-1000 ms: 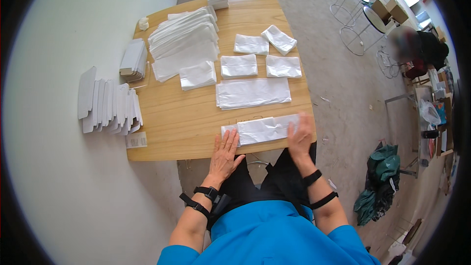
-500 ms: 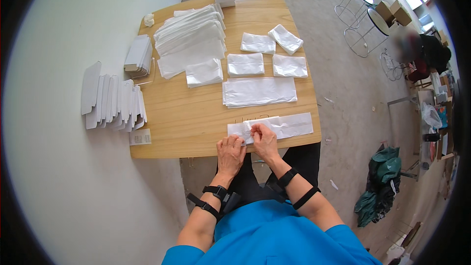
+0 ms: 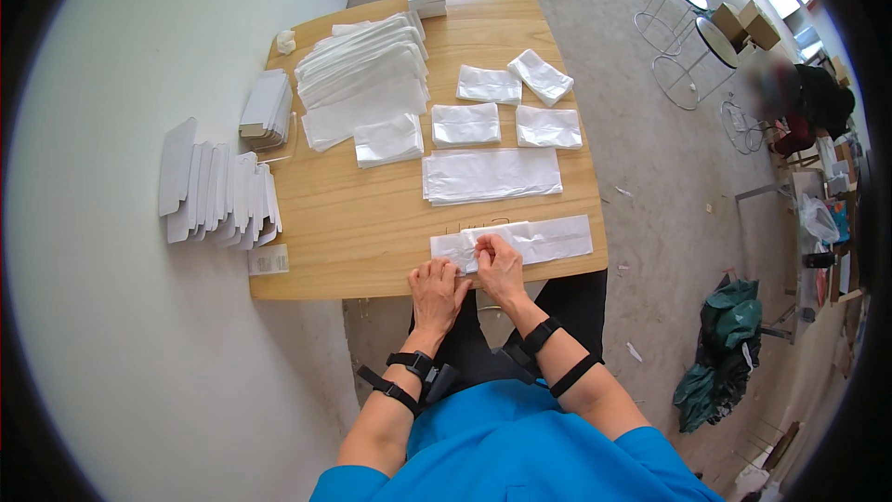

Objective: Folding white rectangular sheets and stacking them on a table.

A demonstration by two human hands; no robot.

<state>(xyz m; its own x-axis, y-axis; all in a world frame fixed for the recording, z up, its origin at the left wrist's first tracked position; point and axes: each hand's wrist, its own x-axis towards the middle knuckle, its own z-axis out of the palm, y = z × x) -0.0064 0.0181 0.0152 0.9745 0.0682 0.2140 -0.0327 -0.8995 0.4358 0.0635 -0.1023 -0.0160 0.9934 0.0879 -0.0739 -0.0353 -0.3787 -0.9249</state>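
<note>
Pale wood forms the surface (image 3: 353, 232), where white flat cartons (image 3: 218, 191) are fanned at the far left edge and a stack of white bags (image 3: 362, 84) is laid behind. The left hand (image 3: 437, 288) is pressed flat, fingers spread, on the left end of a long white plastic bag (image 3: 548, 239) at the near edge. Just beside it, the right hand (image 3: 499, 265) is seen with its grip pinching a fold of that bag. Smaller folded bags (image 3: 516, 107) are ranged further right.

The person wears a bright blue short-sleeved top, dark trousers, and black straps around each wrist and forearm, with bare fingers.
</note>
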